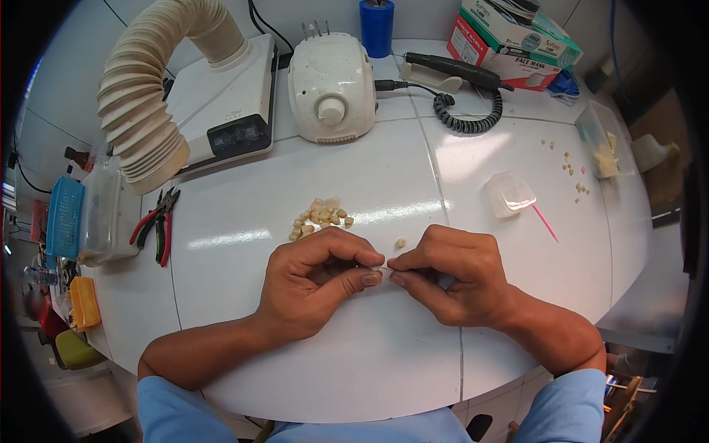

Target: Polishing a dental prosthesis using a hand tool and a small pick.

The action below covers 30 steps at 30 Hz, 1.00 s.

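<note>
My left hand [310, 280] is closed, thumb and index finger pinched on a small, thin, pale object at the centre. My right hand [450, 277] pinches at the same spot from the right, its fingertips almost touching the left ones; what exactly they hold is too small to make out. Just behind my hands lies a pile of small tooth-coloured pieces [325, 214], with one loose piece [400, 243] nearer my right hand. Farther right sits a small translucent square container [508, 193] with a pink stick [545, 223] beside it.
White worktop [354, 369] with a curved front edge. A hose extractor [140, 96], white control box [329, 88], corded handpiece [450, 66], blue cylinder [375, 26] and boxes [513, 44] stand behind. Pliers [159, 225] and baskets [65, 218] are left; a plastic tub [602, 140] and scattered pieces are right.
</note>
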### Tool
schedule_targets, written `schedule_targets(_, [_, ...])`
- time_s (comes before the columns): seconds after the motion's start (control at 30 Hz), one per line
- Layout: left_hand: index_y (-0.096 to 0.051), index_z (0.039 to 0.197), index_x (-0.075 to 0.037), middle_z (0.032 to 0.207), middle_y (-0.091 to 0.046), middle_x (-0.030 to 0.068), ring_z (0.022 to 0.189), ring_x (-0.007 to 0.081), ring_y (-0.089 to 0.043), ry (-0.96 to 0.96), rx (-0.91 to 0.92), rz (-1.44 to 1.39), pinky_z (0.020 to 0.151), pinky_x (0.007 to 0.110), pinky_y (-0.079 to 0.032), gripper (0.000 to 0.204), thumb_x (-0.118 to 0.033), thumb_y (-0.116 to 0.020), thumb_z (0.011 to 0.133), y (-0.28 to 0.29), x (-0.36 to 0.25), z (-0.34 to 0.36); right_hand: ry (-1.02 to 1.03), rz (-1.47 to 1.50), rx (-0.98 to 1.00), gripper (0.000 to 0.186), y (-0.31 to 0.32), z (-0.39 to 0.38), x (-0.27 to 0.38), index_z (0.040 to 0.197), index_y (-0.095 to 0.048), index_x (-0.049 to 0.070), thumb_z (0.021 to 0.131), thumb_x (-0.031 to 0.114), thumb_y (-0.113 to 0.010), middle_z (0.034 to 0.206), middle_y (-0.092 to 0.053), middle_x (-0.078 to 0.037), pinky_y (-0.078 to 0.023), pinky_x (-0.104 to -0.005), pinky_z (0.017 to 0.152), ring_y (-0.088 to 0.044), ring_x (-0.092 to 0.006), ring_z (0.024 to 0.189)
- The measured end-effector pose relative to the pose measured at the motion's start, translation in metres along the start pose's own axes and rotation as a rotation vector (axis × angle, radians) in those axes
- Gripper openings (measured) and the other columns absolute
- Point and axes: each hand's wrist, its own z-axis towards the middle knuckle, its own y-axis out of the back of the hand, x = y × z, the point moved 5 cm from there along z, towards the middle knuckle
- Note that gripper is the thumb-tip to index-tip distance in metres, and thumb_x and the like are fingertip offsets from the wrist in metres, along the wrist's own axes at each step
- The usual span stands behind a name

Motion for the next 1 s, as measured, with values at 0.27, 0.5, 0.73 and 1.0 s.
schedule_targets(0.27, [-0.073, 0.115, 0.002, 0.117, -0.073, 0.0127, 0.109, 0.017, -0.073, -0.007, -0.011, 0.118, 0.097, 0.031, -0.063, 0.02, 0.008, -0.078, 0.096, -0.001, -0.0042, -0.0015, 0.023, -0.06, -0.013, 0.016, 0.0002, 0.0015, 0.0023, 0.096, -0.074, 0.002, 0.087, -0.006, -0.083, 0.083, -0.069, -0.007, -0.051, -0.0313, 0.055, -0.068, -0.0184, 0.066])
schedule_targets(0.5, [-0.072, 0.115, 0.001, 0.116, -0.073, 0.0113, 0.11, 0.0153, -0.072, 0.006, -0.001, 0.127, 0.097, 0.03, -0.062, 0.021, 0.007, -0.079, 0.096, -0.0003, -0.0037, -0.0019, -0.024, -0.051, 0.008, 0.015, -0.0014, 0.0015, 0.0051, 0.096, -0.074, 0.002, 0.087, -0.007, -0.083, 0.082, -0.069, -0.008, -0.051, -0.0304, 0.054, -0.069, -0.0174, 0.065])
schedule_targets(0.73, [-0.072, 0.114, 0.002, 0.115, -0.072, 0.0107, 0.109, 0.0151, -0.072, 0.012, 0.025, 0.137, 0.097, 0.029, -0.062, 0.02, 0.007, -0.079, 0.096, -0.003, -0.004, -0.0021, -0.012, -0.065, 0.027, 0.014, -0.0019, 0.0022, 0.0043, 0.095, -0.074, 0.001, 0.086, -0.006, -0.083, 0.082, -0.069, -0.009, -0.052, -0.0305, 0.054, -0.068, -0.0169, 0.064])
schedule_targets(1.0, [-0.073, 0.112, 0.0, 0.113, -0.073, 0.0111, 0.099, 0.0135, -0.071, -0.126, 0.101, 0.227, 0.084, 0.026, -0.061, 0.025, 0.009, -0.083, 0.091, -0.0011, -0.0051, 0.0006, -0.045, -0.049, 0.03, 0.015, -0.004, 0.0008, 0.0064, 0.094, -0.076, 0.002, 0.085, -0.007, -0.083, 0.089, -0.069, -0.008, -0.056, -0.0319, 0.059, -0.072, -0.0186, 0.075])
